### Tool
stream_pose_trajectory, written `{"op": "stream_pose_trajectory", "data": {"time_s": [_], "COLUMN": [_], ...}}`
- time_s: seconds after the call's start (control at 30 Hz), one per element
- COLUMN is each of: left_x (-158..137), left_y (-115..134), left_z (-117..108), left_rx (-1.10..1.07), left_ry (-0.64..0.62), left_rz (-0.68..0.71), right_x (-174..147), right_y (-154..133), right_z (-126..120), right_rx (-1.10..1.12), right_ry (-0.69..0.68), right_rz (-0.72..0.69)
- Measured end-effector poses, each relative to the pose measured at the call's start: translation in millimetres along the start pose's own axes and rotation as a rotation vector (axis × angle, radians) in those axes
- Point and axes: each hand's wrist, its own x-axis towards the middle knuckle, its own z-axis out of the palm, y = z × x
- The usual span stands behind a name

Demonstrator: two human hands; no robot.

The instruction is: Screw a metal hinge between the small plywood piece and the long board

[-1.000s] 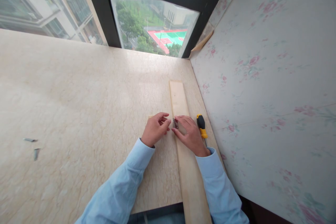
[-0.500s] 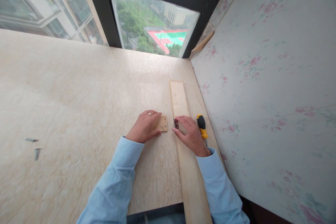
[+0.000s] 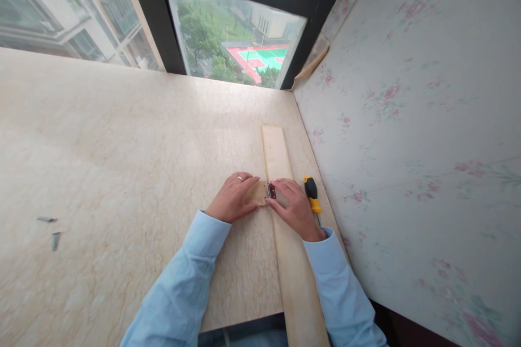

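Observation:
My left hand (image 3: 230, 198), with a ring on it, pinches a small light wooden block (image 3: 258, 194) that has little dark holes near its right end. That end meets a small metal hinge (image 3: 271, 191) with a dark reddish plate. My right hand (image 3: 297, 209) is closed over the hinge and a flat greyish piece (image 3: 281, 199) beside it, both above a long wooden board (image 3: 274, 143). My fingers hide most of that piece. Just right of my right hand lies a screwdriver (image 3: 311, 190) with a black and yellow handle.
Two loose screws (image 3: 55, 240) lie far left on the marbled tabletop (image 3: 134, 162). A wall with floral paper (image 3: 391, 135) rises along the right side. At the back stands a dark window frame (image 3: 173, 46). The long board runs past the near table edge.
My left hand has moved right with the wooden block, closing the gap to the hinge. My right hand has stayed almost in place.

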Motion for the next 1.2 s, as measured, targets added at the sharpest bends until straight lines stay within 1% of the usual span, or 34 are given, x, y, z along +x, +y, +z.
{"op": "stream_pose_trajectory", "data": {"time_s": [0.17,0.43,0.83,1.2], "left_x": [0.7,-0.2,-0.9,-0.1], "left_y": [-1.7,-3.6,-8.8,-7.2], "left_z": [4.2,2.4,7.1,5.5], "left_rx": [-0.035,-0.027,-0.039,-0.006], "left_ry": [-0.017,-0.024,0.006,-0.002], "left_rz": [0.001,-0.004,0.045,0.062], "right_x": [-0.1,1.0,-0.1,-2.0], "right_y": [1.0,-0.6,1.3,2.1], "right_z": [-0.2,-1.7,0.2,1.0], "right_rx": [-0.005,-0.008,0.011,0.018], "right_ry": [-0.008,-0.004,0.012,0.022], "right_rz": [-0.002,-0.004,-0.012,-0.008]}}
